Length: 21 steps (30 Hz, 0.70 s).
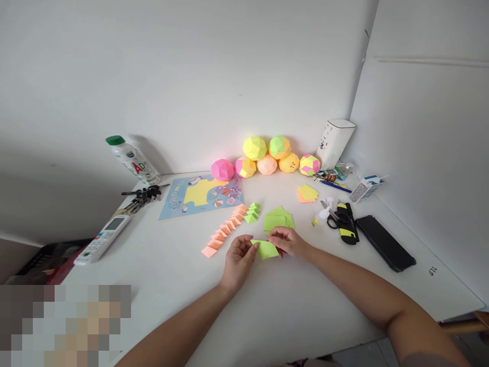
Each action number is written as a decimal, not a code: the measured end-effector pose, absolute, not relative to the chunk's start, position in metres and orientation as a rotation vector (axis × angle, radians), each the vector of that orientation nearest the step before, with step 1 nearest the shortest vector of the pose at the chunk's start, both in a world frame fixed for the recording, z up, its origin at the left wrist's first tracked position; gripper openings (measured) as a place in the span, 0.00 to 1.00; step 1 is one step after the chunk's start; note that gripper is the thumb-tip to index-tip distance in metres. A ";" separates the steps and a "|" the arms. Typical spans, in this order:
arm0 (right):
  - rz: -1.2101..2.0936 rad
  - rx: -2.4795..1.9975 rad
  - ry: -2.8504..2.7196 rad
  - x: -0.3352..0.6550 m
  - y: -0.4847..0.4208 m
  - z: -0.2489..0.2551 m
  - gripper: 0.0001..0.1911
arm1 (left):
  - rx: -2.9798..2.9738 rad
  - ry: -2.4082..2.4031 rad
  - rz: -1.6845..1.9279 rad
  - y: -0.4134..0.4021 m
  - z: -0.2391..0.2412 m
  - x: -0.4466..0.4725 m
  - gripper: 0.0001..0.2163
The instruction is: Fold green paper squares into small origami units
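A green sheet of paper (266, 250) with slanted edges is held up between both hands above the white table. My left hand (241, 257) pinches its left corner between thumb and fingers. At the opposite corner, my right hand (287, 242) grips the paper with closed fingertips. Just beyond lies a loose stack of green paper pieces (278, 218). Left of the stack stand several folded green pieces (252, 213) in a short row. A longer row of folded peach pieces (225, 230) runs diagonally toward my left hand.
Several faceted paper balls (254, 148) sit against the back wall. A blue picture board (202, 196), white bottle (133, 160) and remote control (102, 239) are left. Scissors (332, 220), a yellow-black cutter (347, 227), a black phone (385, 243) and a small box (365, 188) lie right.
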State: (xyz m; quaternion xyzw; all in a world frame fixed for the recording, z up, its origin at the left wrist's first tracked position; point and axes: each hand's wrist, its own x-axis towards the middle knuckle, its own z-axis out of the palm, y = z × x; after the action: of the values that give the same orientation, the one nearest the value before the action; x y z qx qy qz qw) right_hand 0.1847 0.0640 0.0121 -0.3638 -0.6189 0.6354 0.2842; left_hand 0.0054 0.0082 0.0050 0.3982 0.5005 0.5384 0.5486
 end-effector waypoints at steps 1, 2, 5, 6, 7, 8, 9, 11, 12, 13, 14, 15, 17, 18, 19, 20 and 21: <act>1.710 -0.970 -1.662 0.185 0.064 0.012 0.15 | 0.947 1.188 1.276 0.008 0.005 0.005 0.16; 1.722 -0.961 -1.663 0.186 0.065 0.011 0.15 | 0.950 1.192 1.278 0.008 0.005 0.005 0.16; 1.757 -0.931 -1.644 0.186 0.066 0.007 0.15 | 0.963 1.198 1.281 0.008 0.005 0.005 0.16; 1.765 -0.926 -1.636 0.186 0.066 0.005 0.15 | 0.969 1.198 1.280 0.008 0.004 0.005 0.16; 1.769 -0.926 -1.627 0.186 0.066 0.004 0.16 | 0.974 1.197 1.279 0.008 0.004 0.005 0.16; 1.772 -0.925 -1.620 0.185 0.066 0.003 0.16 | 0.981 1.196 1.279 0.008 0.003 0.005 0.16; 1.775 -0.921 -1.613 0.185 0.066 0.003 0.17 | 0.987 1.196 1.278 0.008 0.003 0.005 0.16; 1.782 -0.911 -1.591 0.184 0.066 0.003 0.17 | 0.995 1.201 1.277 0.008 0.002 0.005 0.16; 1.785 -0.906 -1.579 0.184 0.066 0.003 0.16 | 0.997 1.207 1.279 0.008 0.001 0.005 0.16; 1.788 -0.902 -1.566 0.183 0.066 0.003 0.16 | 0.998 1.213 1.278 0.008 0.000 0.005 0.16; 1.790 -0.899 -1.551 0.183 0.066 0.003 0.16 | 0.999 1.218 1.279 0.008 0.000 0.005 0.16; 1.787 -0.897 -1.535 0.183 0.066 0.003 0.15 | 1.002 1.219 1.278 0.008 -0.001 0.005 0.16; 1.767 -0.897 -1.511 0.182 0.066 0.002 0.14 | 1.007 1.219 1.269 0.008 -0.001 0.005 0.16; 1.757 -0.902 -1.500 0.182 0.067 0.002 0.14 | 1.010 1.218 1.263 0.008 -0.001 0.004 0.16; 1.750 -0.912 -1.490 0.182 0.068 0.002 0.14 | 1.015 1.216 1.256 0.008 -0.001 0.004 0.16; 1.749 -0.924 -1.479 0.182 0.068 0.002 0.15 | 1.023 1.211 1.248 0.008 -0.001 0.004 0.16; 1.754 -0.937 -1.467 0.182 0.068 0.002 0.15 | 1.035 1.201 1.235 0.008 -0.001 0.004 0.16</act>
State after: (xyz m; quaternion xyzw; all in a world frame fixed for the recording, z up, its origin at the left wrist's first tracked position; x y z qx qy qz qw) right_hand 0.1822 0.0685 0.0024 -0.3582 -0.5604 0.6704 0.3289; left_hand 0.0038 0.0076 -0.0012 0.4346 0.5045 0.5186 0.5363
